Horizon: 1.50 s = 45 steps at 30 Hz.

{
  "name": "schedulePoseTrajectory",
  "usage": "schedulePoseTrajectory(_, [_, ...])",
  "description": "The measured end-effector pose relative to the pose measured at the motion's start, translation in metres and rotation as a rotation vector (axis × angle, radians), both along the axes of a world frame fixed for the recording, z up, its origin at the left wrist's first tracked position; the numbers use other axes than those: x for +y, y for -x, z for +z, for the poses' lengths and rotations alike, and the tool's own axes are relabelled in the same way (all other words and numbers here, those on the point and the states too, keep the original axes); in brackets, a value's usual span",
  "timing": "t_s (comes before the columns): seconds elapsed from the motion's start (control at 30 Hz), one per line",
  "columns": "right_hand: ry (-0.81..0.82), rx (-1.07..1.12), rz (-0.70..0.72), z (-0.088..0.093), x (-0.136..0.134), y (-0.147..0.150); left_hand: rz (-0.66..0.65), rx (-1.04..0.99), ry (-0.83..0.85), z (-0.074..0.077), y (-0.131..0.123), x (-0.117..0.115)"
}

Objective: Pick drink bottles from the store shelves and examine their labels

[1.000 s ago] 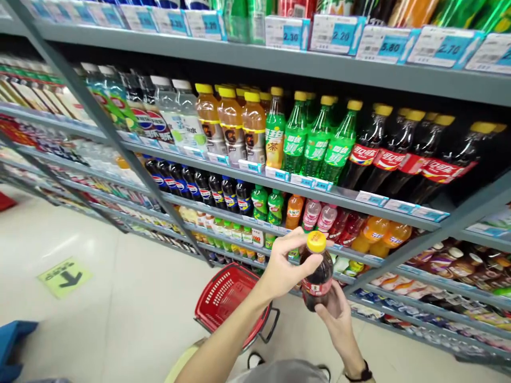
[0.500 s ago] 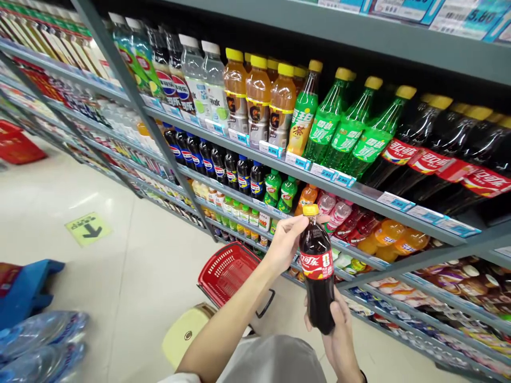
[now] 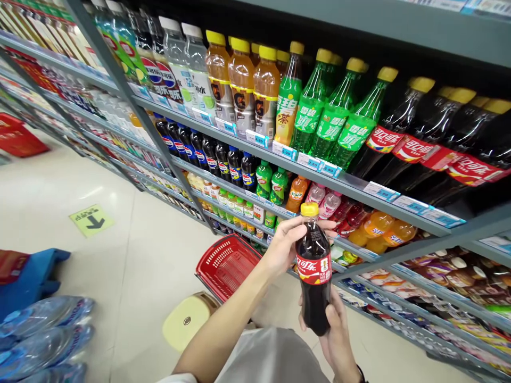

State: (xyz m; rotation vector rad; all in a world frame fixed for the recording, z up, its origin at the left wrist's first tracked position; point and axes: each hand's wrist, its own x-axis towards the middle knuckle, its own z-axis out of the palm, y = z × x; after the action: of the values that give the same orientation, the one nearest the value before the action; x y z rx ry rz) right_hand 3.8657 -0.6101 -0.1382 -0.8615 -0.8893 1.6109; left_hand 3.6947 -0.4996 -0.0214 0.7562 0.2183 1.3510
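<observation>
A cola bottle (image 3: 315,287) with a yellow cap and a red label stands nearly upright in front of me, held between both hands. My left hand (image 3: 284,243) grips its neck just below the cap, with the thumb on the near side and fingertips showing past the far side. Around the lower part and base, my right hand (image 3: 333,324) is closed, its thumb on the right side. Similar larger cola bottles (image 3: 415,149) lean on the shelf at the upper right. Beside them are green soda bottles (image 3: 357,130) with gold caps.
Shelving with a shelf edge (image 3: 347,186) and price tags runs across the view. Below left, a red shopping basket (image 3: 229,263) sits on the floor beside a pale yellow stool (image 3: 187,321). Packs of water bottles (image 3: 43,340) and a blue pallet (image 3: 38,276) are at the left.
The view has shifted slightly, so the shelf bottles appear farther left and higher. The fingers of my left hand now extend farther past the bottle's neck. Both hands still hold the bottle.
</observation>
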Motion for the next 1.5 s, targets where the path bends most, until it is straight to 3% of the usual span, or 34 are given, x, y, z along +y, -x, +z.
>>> schedulePoseTrajectory(0.27, [0.027, 0.010, 0.019, -0.001, -0.002, -0.013, 0.053, -0.013, 0.027, -0.008, -0.016, -0.003])
schedulePoseTrajectory(0.47, [0.032, 0.037, 0.208, -0.010, -0.003, -0.020, 0.169, 0.013, 0.103, -0.016, -0.028, -0.005])
schedulePoseTrajectory(0.7, [0.019, -0.067, 0.256, -0.015, 0.001, -0.037, 0.271, 0.030, 0.163, -0.024, -0.043, -0.013])
schedulePoseTrajectory(0.93, [0.002, -0.057, 0.409, -0.027, 0.007, -0.038, 0.341, 0.102, 0.156, -0.031, -0.035, -0.030])
schedulePoseTrajectory(1.2, [0.004, -0.154, 0.202, -0.010, -0.006, 0.021, 0.332, 0.111, 0.163, -0.037, 0.011, -0.032])
schedulePoseTrajectory(1.33, [0.016, -0.119, 0.123, -0.006, -0.008, 0.076, 0.302, 0.116, 0.148, -0.037, 0.061, -0.028])
schedulePoseTrajectory(1.5, [-0.003, -0.142, 0.065, -0.016, -0.007, 0.159, 0.319, 0.111, 0.107, -0.034, 0.142, -0.026])
